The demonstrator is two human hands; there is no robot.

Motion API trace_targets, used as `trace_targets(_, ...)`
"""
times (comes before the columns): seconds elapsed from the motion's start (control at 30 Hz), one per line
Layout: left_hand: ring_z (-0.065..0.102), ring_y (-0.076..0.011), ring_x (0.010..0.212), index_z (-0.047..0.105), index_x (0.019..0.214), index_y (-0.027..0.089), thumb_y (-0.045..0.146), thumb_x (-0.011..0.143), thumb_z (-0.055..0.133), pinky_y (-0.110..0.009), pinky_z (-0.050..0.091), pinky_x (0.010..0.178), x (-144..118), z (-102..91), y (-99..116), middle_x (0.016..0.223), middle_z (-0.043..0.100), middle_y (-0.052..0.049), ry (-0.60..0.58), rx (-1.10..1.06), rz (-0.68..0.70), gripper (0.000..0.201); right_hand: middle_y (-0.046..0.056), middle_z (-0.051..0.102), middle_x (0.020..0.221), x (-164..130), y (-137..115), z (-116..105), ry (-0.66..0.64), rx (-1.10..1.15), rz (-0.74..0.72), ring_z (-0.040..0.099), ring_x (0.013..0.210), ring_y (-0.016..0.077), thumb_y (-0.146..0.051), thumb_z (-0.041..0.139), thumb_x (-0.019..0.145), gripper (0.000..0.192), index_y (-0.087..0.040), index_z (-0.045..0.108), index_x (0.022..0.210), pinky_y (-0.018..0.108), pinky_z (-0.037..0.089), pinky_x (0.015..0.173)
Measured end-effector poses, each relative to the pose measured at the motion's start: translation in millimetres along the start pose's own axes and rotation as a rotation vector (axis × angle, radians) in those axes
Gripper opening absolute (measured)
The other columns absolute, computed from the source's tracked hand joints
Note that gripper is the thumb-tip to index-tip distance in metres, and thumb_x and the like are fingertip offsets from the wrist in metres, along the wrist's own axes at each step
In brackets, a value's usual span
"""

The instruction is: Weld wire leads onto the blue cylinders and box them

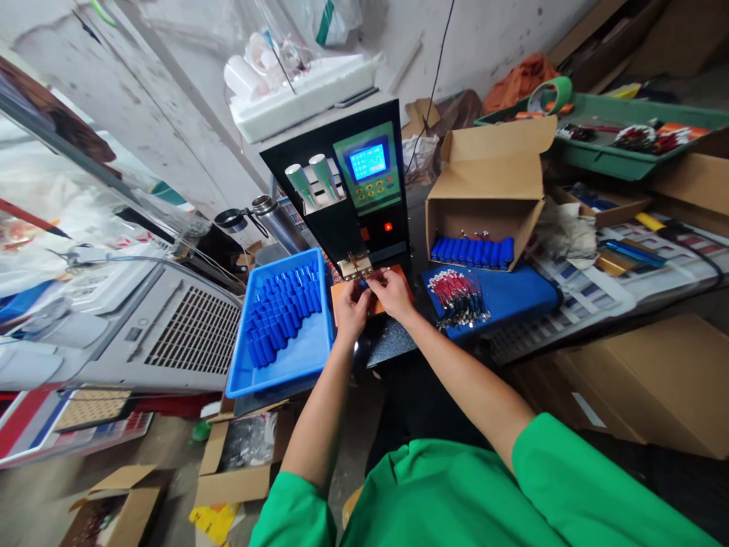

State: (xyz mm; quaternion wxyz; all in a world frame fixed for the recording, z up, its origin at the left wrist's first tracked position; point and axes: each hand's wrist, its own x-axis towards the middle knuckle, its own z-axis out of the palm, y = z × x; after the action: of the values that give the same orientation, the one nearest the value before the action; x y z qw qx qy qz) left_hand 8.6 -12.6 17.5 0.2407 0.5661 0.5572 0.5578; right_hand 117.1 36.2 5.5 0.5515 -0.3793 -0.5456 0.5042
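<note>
Hands: left hand [351, 305] and right hand [392, 292] are close together, fingertips almost meeting, just below the brass head of the machine [356, 205].
Left hand: fingers curled and pinched around something small and blue at the fingertips; too small to tell exactly what it is.
Right hand: fingers bent down onto the same spot, touching that small piece from the other side; whether it truly grips cannot be told.
Small piece: sits between both sets of fingertips, over the orange pad [376, 298], right under the machine's brass head.
Machine: black upright box with a lit blue screen, a green panel of buttons, two pale knobs on the left and a red light lower down.
Blue tray [301, 357]: just left of the left hand, holding a heap of blue cylinders [282, 308] towards its far end; the near end is bare.
Cardboard box [487, 201]: right of the machine, lid flap up, with a row of blue cylinders lying inside along the front.
Wires [459, 298]: bundle of red and black leads on a blue mat [512, 296], near the right hand but not touching it.
Green tray [615, 159]: far right at the back, with tape and small parts in it.
Sleeves: green, short, on both arms.
</note>
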Motion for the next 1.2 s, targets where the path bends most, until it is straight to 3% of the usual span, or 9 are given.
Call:
trace_targets(0.33,0.068,-0.0187,0.083,0.068,0.100,0.017,0.028,0.086,0.066,-0.031,0.055,0.078,0.1,-0.1,-0.1,0.090,0.073,-0.005,0.002,-0.006,0.017,0.017,0.008,0.075,0.090,0.4,-0.9,1.4,0.006,-0.024,-0.005,0.071,0.085,0.0227,-0.039,0.063,0.083,0.020,-0.019,0.065,0.083,0.034,0.055,0.082)
trace_targets(0.83,0.062,-0.0156,0.076,0.066,0.097,0.018,0.032,0.087,0.066,-0.028,0.051,0.072,-0.7,-0.1,-1.7,0.084,0.068,-0.003,-0.012,-0.010,-0.012,0.017,0.008,0.075,0.091,-0.1,1.3,0.5,0.007,-0.033,-0.005,0.071,0.086,0.0226,-0.039,0.063,0.082,0.019,-0.020,0.066,0.085,0.034,0.056,0.083)
trace_targets(1.2,0.066,-0.0176,0.084,0.068,0.104,0.018,0.035,0.088,0.065,-0.031,0.054,0.079,-1.3,-1.4,-4.7,0.095,0.072,-0.006,-0.015,-0.009,-0.022,0.024,0.008,0.075,0.091,-1.3,3.3,0.9,0.002,-0.037,0.007,0.071,0.086,0.0227,-0.042,0.063,0.084,0.022,-0.020,0.065,0.086,0.033,0.057,0.080)
